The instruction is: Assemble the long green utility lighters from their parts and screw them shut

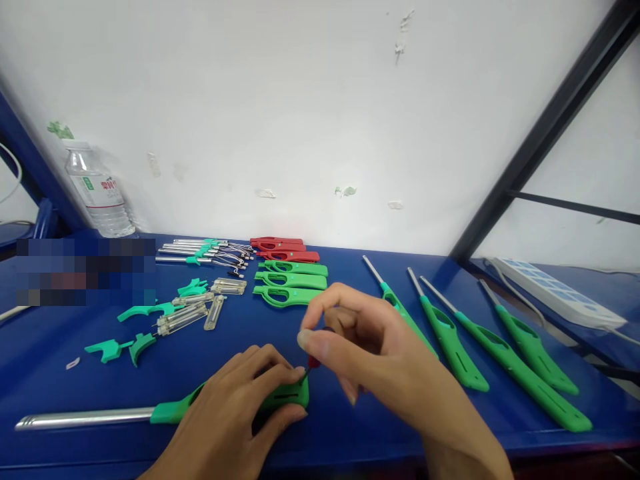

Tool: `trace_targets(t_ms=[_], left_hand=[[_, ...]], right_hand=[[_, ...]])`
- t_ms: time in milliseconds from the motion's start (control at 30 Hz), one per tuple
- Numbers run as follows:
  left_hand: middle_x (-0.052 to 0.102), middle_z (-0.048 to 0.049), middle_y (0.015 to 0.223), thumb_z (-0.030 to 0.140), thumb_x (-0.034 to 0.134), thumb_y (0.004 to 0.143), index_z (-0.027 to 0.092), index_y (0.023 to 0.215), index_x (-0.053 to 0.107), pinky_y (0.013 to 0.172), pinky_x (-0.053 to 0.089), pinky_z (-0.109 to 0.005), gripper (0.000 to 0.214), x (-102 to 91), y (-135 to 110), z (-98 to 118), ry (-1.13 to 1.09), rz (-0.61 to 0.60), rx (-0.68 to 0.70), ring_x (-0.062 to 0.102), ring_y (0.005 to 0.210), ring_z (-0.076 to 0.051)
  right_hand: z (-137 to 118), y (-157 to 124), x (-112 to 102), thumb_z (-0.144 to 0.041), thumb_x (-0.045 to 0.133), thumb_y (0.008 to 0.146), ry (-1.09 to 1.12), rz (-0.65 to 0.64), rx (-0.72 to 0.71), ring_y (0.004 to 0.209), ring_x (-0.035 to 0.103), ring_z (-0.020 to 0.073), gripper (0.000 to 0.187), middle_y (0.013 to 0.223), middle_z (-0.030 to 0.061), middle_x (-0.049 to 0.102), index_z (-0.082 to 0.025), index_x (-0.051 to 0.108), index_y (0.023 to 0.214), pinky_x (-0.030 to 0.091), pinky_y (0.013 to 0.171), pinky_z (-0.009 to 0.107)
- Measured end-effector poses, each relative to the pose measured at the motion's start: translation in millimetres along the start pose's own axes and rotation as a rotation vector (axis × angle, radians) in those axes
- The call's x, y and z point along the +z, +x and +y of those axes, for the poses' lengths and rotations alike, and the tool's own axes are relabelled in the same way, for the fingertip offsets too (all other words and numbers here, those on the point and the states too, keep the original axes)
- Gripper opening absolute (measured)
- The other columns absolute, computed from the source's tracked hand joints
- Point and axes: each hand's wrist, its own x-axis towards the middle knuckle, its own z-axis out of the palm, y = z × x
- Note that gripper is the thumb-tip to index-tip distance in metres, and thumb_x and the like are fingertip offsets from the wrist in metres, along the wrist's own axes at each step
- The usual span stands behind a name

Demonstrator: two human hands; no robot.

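Observation:
A green long-nosed lighter (167,412) lies along the front of the blue table, its silver tube pointing left. My left hand (240,400) is closed over its handle and presses it to the tabletop. Above the handle's right end, my right hand (365,340) pinches a small screwdriver (313,362) with a red part and a thin dark shaft. The shaft's tip meets the lighter near its end; my fingers hide most of the screwdriver. To the right lie several lighters with tubes fitted, among them a green lighter (445,340).
Behind my hands are green shells (290,297), red shells (287,256), metal tubes with wires (185,260), clear fuel tanks (183,319) and teal triggers (107,350). A water bottle (100,193) stands back left. A white power strip (555,293) lies at the right, beyond a dark post.

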Motion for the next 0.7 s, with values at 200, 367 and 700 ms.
trace_targets(t_ms=[200, 367, 700], left_hand=[[0.084, 0.0038, 0.105, 0.022, 0.086, 0.095, 0.037, 0.117, 0.084, 0.083, 0.070, -0.034, 0.027, -0.7, 1.7, 1.3, -0.028, 0.043, 0.000, 0.085, 0.093, -0.024], [0.084, 0.0045, 0.104, 0.018, 0.086, 0.093, 0.035, 0.118, 0.083, 0.081, 0.069, -0.030, 0.030, -1.1, 3.4, 2.6, -0.059, 0.034, 0.002, 0.084, 0.090, -0.021], [0.083, 0.0003, 0.106, 0.025, 0.083, 0.098, 0.034, 0.116, 0.082, 0.092, 0.071, -0.043, 0.020, 2.5, 1.7, -1.1, 0.001, 0.050, 0.017, 0.086, 0.097, -0.028]], right_hand=[[6.2, 0.1, -10.2, -0.055, 0.070, 0.113, 0.026, -0.148, -0.043, 0.056, 0.052, 0.0082, 0.038, 0.063, -0.0067, 0.059, -0.022, 0.086, 0.106, 0.040, 0.055, 0.022], [2.9, 0.0, -9.0, -0.054, 0.071, 0.112, 0.047, -0.051, -0.033, 0.056, 0.052, 0.0091, 0.036, 0.059, -0.0077, 0.058, -0.022, 0.084, 0.102, 0.044, 0.059, 0.022], [1.3, 0.1, 3.3, -0.038, 0.093, 0.096, 0.059, 0.042, 0.017, 0.053, 0.050, 0.0077, 0.023, 0.062, -0.0112, 0.059, -0.026, 0.074, 0.095, 0.040, 0.053, 0.019]])
